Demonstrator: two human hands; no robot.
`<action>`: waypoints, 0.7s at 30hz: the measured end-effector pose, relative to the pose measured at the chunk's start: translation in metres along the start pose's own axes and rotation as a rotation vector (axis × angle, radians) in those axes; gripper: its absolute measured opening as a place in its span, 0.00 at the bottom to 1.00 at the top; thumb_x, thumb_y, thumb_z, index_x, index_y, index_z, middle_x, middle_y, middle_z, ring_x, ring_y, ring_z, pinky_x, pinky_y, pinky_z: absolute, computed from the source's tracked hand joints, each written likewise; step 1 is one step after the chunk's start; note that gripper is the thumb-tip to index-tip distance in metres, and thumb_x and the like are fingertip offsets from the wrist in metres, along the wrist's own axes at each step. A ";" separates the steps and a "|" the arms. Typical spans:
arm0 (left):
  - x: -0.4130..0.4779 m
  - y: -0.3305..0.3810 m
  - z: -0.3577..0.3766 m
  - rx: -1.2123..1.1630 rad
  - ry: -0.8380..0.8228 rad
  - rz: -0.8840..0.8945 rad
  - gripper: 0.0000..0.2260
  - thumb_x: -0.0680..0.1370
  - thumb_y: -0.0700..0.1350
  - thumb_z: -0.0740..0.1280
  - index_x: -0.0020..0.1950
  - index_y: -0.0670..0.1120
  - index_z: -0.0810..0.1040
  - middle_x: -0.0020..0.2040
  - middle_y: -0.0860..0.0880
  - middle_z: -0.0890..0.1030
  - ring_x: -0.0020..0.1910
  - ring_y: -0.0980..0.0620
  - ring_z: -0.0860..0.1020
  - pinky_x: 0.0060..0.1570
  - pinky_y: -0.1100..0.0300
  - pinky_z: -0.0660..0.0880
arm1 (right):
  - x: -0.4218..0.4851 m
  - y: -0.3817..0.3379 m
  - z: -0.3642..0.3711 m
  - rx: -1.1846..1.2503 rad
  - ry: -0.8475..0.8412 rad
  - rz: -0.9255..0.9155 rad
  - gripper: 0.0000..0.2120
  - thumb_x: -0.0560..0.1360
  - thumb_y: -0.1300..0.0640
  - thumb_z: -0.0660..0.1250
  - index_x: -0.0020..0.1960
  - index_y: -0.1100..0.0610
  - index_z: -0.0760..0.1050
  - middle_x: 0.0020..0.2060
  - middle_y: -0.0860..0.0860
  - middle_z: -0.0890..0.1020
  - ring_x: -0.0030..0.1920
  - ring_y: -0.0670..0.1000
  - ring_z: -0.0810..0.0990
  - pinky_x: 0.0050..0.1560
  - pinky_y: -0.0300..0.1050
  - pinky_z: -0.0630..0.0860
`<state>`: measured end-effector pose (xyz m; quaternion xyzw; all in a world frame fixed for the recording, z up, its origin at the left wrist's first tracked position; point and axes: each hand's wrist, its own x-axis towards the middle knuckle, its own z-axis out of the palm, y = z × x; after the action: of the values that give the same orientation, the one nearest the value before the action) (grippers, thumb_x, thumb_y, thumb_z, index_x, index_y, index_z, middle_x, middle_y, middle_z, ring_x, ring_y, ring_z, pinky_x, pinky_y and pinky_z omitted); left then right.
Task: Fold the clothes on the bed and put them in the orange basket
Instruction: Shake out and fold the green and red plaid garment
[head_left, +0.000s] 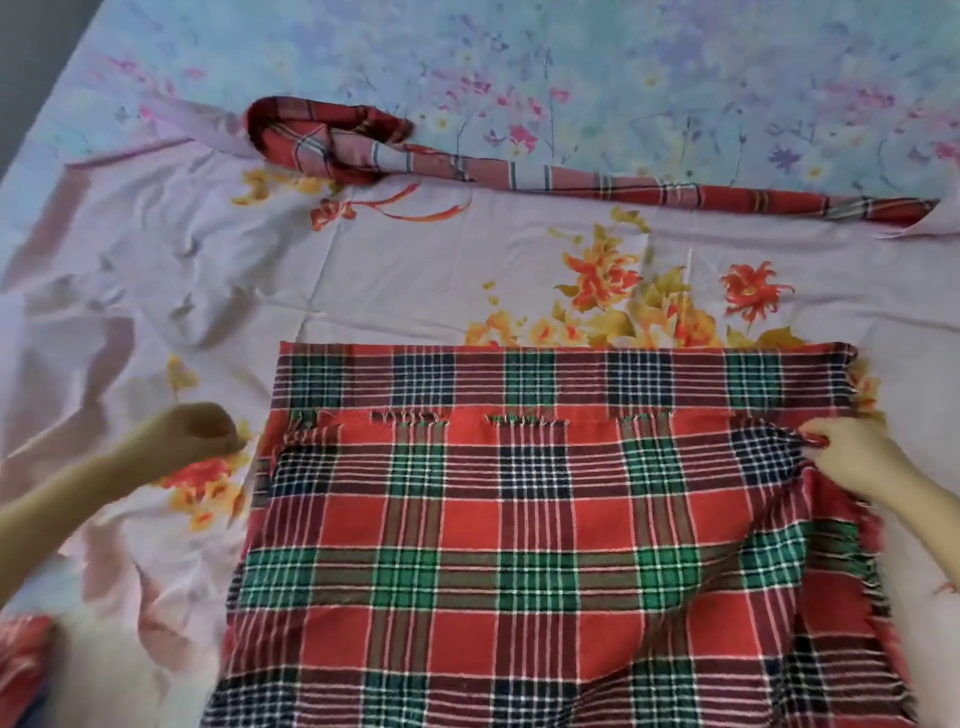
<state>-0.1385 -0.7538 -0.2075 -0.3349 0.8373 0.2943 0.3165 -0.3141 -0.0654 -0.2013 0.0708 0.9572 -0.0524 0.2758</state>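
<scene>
My right hand (852, 457), at the right of the frame, pinches the cloth (519, 519). Thumb and fingers are closed on a bunched bit of its top layer, near the right edge, and the weave puckers into creases that run down and away from the pinch.

My left hand (197, 431) is at the left of the frame with its fingers curled in. It sits over the pink sheet (363, 270), just beside the cloth's left edge and not on it. It is blurred, so I cannot tell whether it holds anything.

The cloth is a red, green and navy plaid that fills the lower middle and lower right of the frame. It lies flat and is doubled over. The frayed edge of its top layer runs straight across, a little short of the far edge, so a band of the under layer shows beyond it.

The pink sheet under it has orange and yellow flowers and is wrinkled at the left. A twisted cloth (332, 140), also red plaid, lies across the sheet's far edge. It is looped at the upper left and stretches out thin toward the upper right. Beyond it, the blue sheet (623, 62) with small flowers fills the top of the frame. A red scrap (23, 660) shows in the lower left corner, too cut off to tell what it is.
</scene>
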 end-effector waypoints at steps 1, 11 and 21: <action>-0.046 0.053 0.014 -0.069 -0.006 0.006 0.08 0.71 0.46 0.74 0.43 0.42 0.79 0.37 0.40 0.81 0.34 0.47 0.79 0.38 0.57 0.79 | 0.001 -0.003 0.003 -0.010 0.002 0.015 0.15 0.73 0.64 0.67 0.60 0.64 0.77 0.57 0.64 0.79 0.57 0.64 0.77 0.56 0.52 0.72; -0.069 0.078 0.074 -0.382 -0.074 -0.348 0.21 0.73 0.53 0.71 0.56 0.39 0.74 0.41 0.43 0.80 0.36 0.48 0.79 0.29 0.60 0.76 | -0.014 -0.022 0.010 -0.191 -0.011 0.058 0.15 0.74 0.58 0.62 0.60 0.57 0.75 0.52 0.60 0.81 0.51 0.61 0.79 0.48 0.50 0.76; -0.082 0.091 0.053 -1.053 -0.367 0.016 0.10 0.68 0.38 0.71 0.49 0.43 0.81 0.43 0.44 0.84 0.41 0.49 0.83 0.40 0.58 0.80 | -0.036 -0.027 0.005 -0.225 0.045 0.114 0.25 0.74 0.64 0.60 0.70 0.52 0.68 0.61 0.59 0.77 0.57 0.61 0.77 0.51 0.49 0.74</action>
<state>-0.1417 -0.6314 -0.1559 -0.3848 0.5105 0.7289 0.2449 -0.2854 -0.0961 -0.1850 0.0948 0.9573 0.0728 0.2632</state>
